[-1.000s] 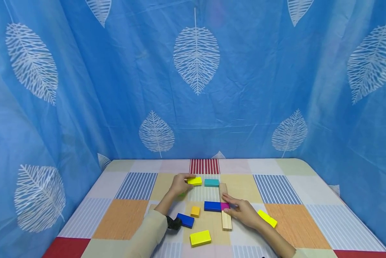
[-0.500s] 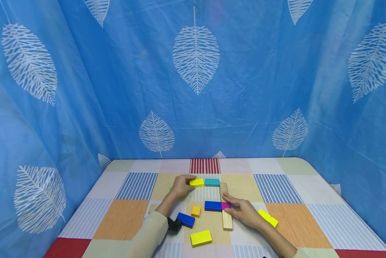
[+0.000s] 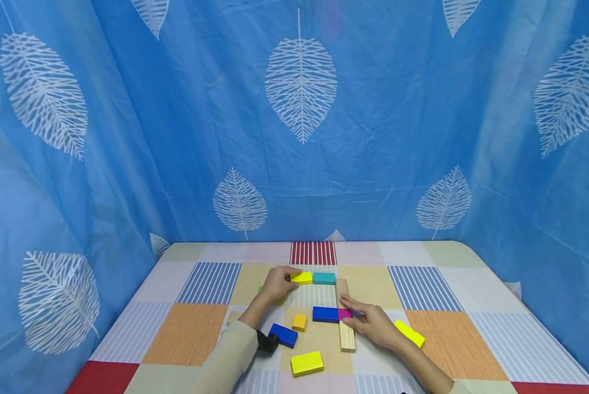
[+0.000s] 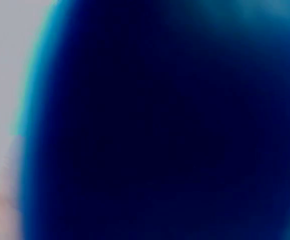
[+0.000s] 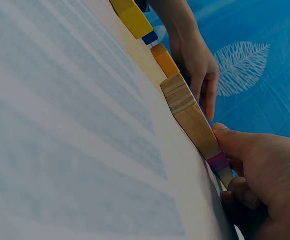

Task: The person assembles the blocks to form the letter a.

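Note:
In the head view, my left hand (image 3: 276, 283) pinches a yellow block (image 3: 302, 278) between thumb and fingers. That block lies end to end with a teal block (image 3: 324, 278). My right hand (image 3: 375, 324) has its thumb and fingers about a magenta block (image 3: 344, 313), with fingertips on the far wooden block (image 3: 341, 287). A near wooden block (image 3: 347, 338) continues this line, and a blue block (image 3: 325, 314) abuts the magenta one from the left. The right wrist view shows my right hand (image 5: 269, 175) at this row. A blurred dark blue shape fills the left wrist view.
Loose on the patchwork tablecloth lie an orange block (image 3: 299, 323), another blue block (image 3: 283, 335) beside the left wrist, a nearer yellow block (image 3: 307, 363) and yellow pieces (image 3: 409, 333) by the right forearm. A green piece (image 3: 260, 289) is mostly hidden. A blue curtain (image 3: 373, 164) hangs behind.
My left hand has slid the yellow block a little to the right, closing the gap to the teal block. The right hand has stayed in place.

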Demonstrator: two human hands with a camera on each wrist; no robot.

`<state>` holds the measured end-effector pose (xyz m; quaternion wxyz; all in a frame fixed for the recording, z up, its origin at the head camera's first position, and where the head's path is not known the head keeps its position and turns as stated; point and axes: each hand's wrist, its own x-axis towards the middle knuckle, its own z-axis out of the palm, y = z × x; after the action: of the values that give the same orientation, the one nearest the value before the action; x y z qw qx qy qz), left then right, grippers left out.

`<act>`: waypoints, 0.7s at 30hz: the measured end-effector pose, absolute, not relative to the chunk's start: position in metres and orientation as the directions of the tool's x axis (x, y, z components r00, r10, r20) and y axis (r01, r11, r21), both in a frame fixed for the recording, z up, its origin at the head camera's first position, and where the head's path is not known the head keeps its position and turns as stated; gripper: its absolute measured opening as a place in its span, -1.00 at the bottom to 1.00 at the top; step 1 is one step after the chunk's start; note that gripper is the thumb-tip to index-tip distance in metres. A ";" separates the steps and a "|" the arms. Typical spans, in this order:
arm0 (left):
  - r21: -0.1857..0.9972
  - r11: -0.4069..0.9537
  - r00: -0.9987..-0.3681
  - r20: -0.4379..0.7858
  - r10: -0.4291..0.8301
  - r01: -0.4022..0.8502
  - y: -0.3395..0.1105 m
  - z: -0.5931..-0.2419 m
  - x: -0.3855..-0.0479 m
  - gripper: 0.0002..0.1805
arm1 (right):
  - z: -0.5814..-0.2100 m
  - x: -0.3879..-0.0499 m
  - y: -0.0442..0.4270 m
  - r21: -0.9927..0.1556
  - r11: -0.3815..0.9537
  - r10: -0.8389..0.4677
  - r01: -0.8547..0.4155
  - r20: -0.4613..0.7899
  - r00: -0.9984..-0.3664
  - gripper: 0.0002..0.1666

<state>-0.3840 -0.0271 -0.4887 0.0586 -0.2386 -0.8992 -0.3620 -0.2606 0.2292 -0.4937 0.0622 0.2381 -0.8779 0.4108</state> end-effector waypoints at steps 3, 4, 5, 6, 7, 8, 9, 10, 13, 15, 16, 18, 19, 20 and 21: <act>0.624 0.619 -0.877 0.283 0.389 0.476 -0.027 -0.490 -0.384 -0.62 | -0.493 -0.260 0.230 -0.699 0.542 -0.370 -0.467 0.300 -0.879 -0.44; 0.621 0.620 -0.875 0.287 0.391 0.481 -0.026 -0.490 -0.384 -0.62 | -0.498 -0.264 0.232 -0.697 0.542 -0.371 -0.469 0.303 -0.878 -0.43; 0.617 0.621 -0.873 0.288 0.393 0.483 -0.026 -0.490 -0.384 -0.62 | -0.502 -0.266 0.234 -0.694 0.544 -0.373 -0.471 0.303 -0.877 -0.42; 0.617 0.621 -0.873 0.288 0.393 0.483 -0.026 -0.490 -0.384 -0.62 | -0.502 -0.266 0.234 -0.693 0.544 -0.372 -0.472 0.305 -0.876 -0.41; 0.617 0.623 -0.874 0.287 0.392 0.481 -0.026 -0.490 -0.384 -0.62 | -0.503 -0.266 0.234 -0.689 0.547 -0.373 -0.476 0.309 -0.875 -0.41; 0.618 0.624 -0.876 0.285 0.390 0.479 -0.026 -0.490 -0.384 -0.62 | -0.503 -0.266 0.235 -0.687 0.547 -0.373 -0.479 0.312 -0.874 -0.41; 0.620 0.626 -0.878 0.280 0.388 0.474 -0.026 -0.489 -0.384 -0.62 | -0.503 -0.267 0.235 -0.684 0.548 -0.373 -0.482 0.316 -0.872 -0.41; 0.621 0.628 -0.881 0.276 0.384 0.469 -0.025 -0.489 -0.384 -0.61 | -0.503 -0.267 0.235 -0.680 0.553 -0.372 -0.482 0.317 -0.873 -0.40; 0.628 0.634 -0.890 0.263 0.373 0.451 -0.024 -0.488 -0.383 -0.61 | -0.503 -0.266 0.235 -0.667 0.564 -0.373 -0.486 0.320 -0.871 -0.41; 0.631 0.638 -0.894 0.255 0.367 0.442 -0.024 -0.488 -0.382 -0.61 | -0.503 -0.266 0.235 -0.666 0.565 -0.375 -0.488 0.320 -0.870 -0.41; 0.634 0.640 -0.898 0.249 0.362 0.434 -0.024 -0.488 -0.382 -0.61 | -0.503 -0.266 0.235 -0.664 0.565 -0.376 -0.489 0.320 -0.869 -0.41; 0.641 0.643 -0.905 0.238 0.353 0.419 -0.024 -0.488 -0.381 -0.61 | -0.503 -0.266 0.235 -0.661 0.566 -0.379 -0.493 0.322 -0.868 -0.41; 0.640 0.645 -0.905 0.236 0.353 0.418 -0.024 -0.488 -0.381 -0.61 | -0.503 -0.266 0.235 -0.662 0.564 -0.380 -0.493 0.322 -0.867 -0.41; 0.641 0.645 -0.906 0.235 0.351 0.416 -0.024 -0.488 -0.381 -0.61 | -0.502 -0.266 0.235 -0.663 0.563 -0.380 -0.493 0.322 -0.867 -0.41; 0.644 0.644 -0.908 0.233 0.349 0.413 -0.024 -0.488 -0.381 -0.61 | -0.502 -0.266 0.235 -0.662 0.564 -0.382 -0.494 0.321 -0.867 -0.41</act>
<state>-0.3808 -0.0241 -0.4882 0.0436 -0.2104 -0.9057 -0.3655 -0.2663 0.2349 -0.5024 0.0708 0.2483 -0.8814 0.3955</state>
